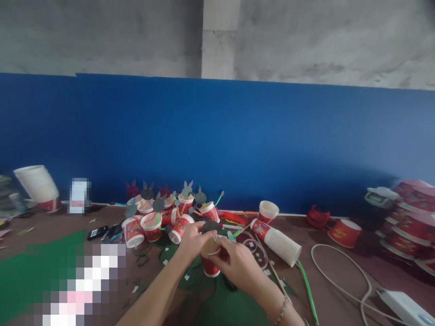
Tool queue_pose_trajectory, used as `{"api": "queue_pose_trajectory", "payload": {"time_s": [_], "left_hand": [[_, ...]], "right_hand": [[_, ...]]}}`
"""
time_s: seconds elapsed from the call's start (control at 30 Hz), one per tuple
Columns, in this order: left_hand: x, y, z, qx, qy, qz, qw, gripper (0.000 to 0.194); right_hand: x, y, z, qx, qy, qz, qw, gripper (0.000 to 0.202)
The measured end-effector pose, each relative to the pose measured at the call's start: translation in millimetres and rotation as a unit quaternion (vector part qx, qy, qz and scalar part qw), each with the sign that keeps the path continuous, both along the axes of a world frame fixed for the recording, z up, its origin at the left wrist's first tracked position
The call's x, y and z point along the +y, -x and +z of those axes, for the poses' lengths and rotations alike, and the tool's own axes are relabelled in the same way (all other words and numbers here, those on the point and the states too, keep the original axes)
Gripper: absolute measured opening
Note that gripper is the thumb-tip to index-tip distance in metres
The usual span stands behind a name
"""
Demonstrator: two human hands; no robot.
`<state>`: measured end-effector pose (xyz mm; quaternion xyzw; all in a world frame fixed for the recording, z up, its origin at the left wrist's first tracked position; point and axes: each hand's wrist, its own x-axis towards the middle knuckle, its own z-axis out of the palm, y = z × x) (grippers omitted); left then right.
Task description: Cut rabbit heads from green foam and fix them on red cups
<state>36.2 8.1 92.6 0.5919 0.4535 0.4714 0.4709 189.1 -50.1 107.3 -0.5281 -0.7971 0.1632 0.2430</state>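
A red paper cup [210, 267] with a pale rim stands in front of me, between my two hands. My left hand [193, 244] is closed on its left side and rim. My right hand [238, 260] is closed at the right side of the rim, thumb and fingers against the cup. A dark rounded paper piece [211, 227] shows at the far side of the rim, close to my left fingertips. A thin green strip [215, 238] shows by the cup's opening; its lower end is hidden.
Several red cups [133, 232] with animal-shaped paper heads cluster at the back left. A nested cup stack [281, 244] lies to the right, near a green strip [307, 290] and a white cable [343, 253]. Green paper [44, 271] lies left. A blue partition [217, 145] stands behind.
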Motion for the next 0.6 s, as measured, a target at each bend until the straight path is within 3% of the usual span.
{"api": "queue_pose_trajectory", "payload": {"time_s": [0.13,0.3,0.43,0.6], "left_hand": [[9,10,-3.8,0.006,-0.011,0.011,1.0,0.028],[23,25,-11.4,0.055,-0.068,0.105,0.991,0.03],[26,29,-15.0,0.12,-0.068,0.154,0.978,0.042],[29,31,-22.6,0.169,-0.062,0.187,0.966,0.049]], "right_hand": [[1,0,-3.9,0.022,-0.014,0.007,1.0,0.044],[1,8,-15.1,-0.033,-0.004,0.017,0.999,0.017],[-2,20,-34.5,-0.125,0.037,0.06,0.99,0.016],[-5,33,-51.6,-0.179,0.016,0.033,0.983,0.019]]}}
